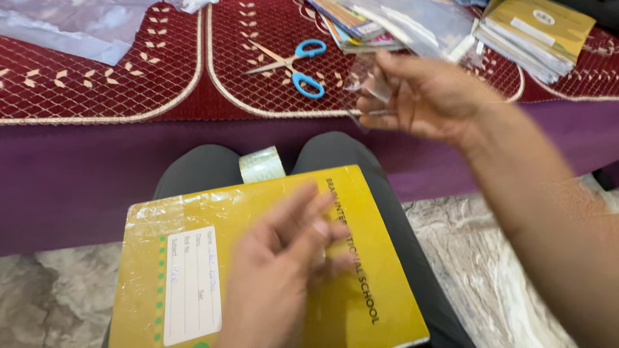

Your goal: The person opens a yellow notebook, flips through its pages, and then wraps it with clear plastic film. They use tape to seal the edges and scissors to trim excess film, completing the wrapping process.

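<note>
**A:** ok so what have you got going on here, count it out for me

**B:** You've got one yellow notebook (361, 270) lying flat across your lap, wrapped in a clear plastic cover with one white label (192, 285) on the front. Your left hand (284, 270) sits on top of it, fingers loosely spread and slightly curled, not pinching anything that I can see (it's pretty blurred, so take that with salt).

**A:** and the other hand?

**B:** Your right hand (419, 96) is raised up over the edge of the red mat (129, 77), fingertips pinched on a small strip of clear tape (369, 87). Also blurred, but the pinch reads fine.

**A:** anything else lying around?

**B:** One roll of tape (262, 165) tucked between your knees, just beyond the notebook's top edge. One pair of scissors with blue handles (293, 64) lying open on the mat, well apart from both hands. One stack of yellow notebooks (538, 35) in the far right corner (can't count how many are in it), another small pile of books (351, 26) next to it under clear plastic, and one sheet of clear plastic (77, 26) at the far left.
</note>
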